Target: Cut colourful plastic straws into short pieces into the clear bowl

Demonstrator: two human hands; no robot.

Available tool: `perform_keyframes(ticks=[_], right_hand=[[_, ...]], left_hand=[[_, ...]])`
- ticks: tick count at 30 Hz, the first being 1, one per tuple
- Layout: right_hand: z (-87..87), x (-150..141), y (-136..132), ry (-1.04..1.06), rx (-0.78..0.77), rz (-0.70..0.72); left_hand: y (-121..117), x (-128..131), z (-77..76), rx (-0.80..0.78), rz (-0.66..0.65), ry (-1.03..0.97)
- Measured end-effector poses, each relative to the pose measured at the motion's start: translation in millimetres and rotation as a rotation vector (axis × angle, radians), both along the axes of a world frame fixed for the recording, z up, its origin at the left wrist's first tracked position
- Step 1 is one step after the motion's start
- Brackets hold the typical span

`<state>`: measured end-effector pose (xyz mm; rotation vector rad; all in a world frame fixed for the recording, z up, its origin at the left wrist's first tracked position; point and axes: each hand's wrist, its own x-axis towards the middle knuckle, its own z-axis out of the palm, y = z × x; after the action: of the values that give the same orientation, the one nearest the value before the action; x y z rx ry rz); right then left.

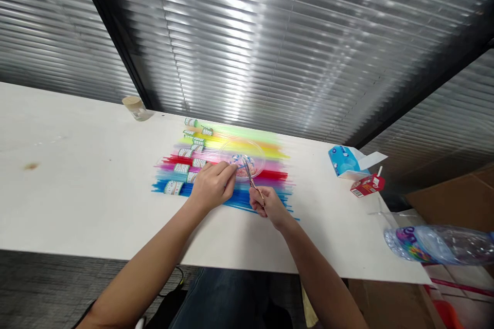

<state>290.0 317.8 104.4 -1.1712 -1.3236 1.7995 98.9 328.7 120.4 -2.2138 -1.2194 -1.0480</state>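
While the left hand (pixel 214 184), palm down just left of the frame's centre, pinched a blue straw (pixel 242 166) pointing right, the right hand (pixel 266 203) gripped scissors (pixel 250 180) near centre, long axis slanting up-left.

A white table (pixel 96 205) carries bundles of thin coloured strips (pixel 210 154) at its middle, laid side by side from deep blue at six o'clock to pale green at twelve. Taking those as the dial's centre, a lidded jar (pixel 134 107) stands at ten o'clock and a brown stain (pixel 31 166) marks the surface at nine. A blue tissue pack (pixel 341 161) and a red carton (pixel 366 186) sit around three, with a clear bottle (pixel 432 244) at the edge near four.
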Motion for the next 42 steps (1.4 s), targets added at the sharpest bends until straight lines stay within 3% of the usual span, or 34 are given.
perform_keyframes(ticks=[22, 37, 42], right_hand=[[0.6, 1.0, 0.8, 0.012, -0.001, 0.000], [5.7, 1.3, 2.8, 0.042, 0.050, -0.004], [4.5, 1.7, 6.4, 0.041, 0.042, -0.064]], left_hand=[[0.9, 0.4, -0.5, 0.009, -0.066, 0.033], [2.8, -3.7, 5.4, 0.065, -0.048, 0.069], [6.5, -5.6, 4.2, 0.074, -0.028, 0.023]])
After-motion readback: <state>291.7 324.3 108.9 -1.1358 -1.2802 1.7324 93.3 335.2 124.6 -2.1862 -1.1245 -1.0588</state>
